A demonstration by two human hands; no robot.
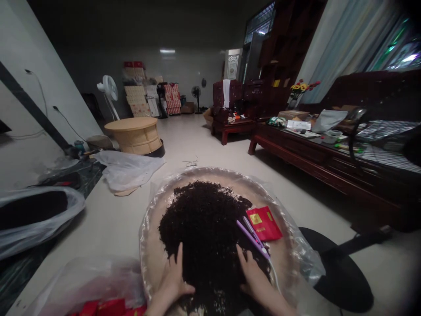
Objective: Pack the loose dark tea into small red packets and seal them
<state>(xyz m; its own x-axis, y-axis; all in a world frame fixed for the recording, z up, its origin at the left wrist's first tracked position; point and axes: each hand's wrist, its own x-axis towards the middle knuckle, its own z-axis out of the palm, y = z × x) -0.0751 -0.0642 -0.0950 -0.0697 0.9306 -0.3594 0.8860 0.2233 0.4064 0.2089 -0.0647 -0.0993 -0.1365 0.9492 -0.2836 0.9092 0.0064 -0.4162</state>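
Note:
A big round tray (154, 259) lined with clear plastic sits in front of me, heaped with dark loose leaves (205, 228). My left hand (173, 281) lies on the near left edge of the heap, fingers stretched out and pressed into the leaves. My right hand (251, 276) rests on the near right side of the heap, fingers spread flat. Just beyond my right hand a purple tool (252, 237) with a white cord lies on the tray, and a red packet (264, 223) lies beside it.
A clear plastic bag (92, 276) with red packets sits at my near left. Another bagged dark pile (33, 215) lies far left. A black stool (342, 272) stands at right, a dark wooden bench (315, 162) beyond it, a round wicker stand (136, 134) farther back.

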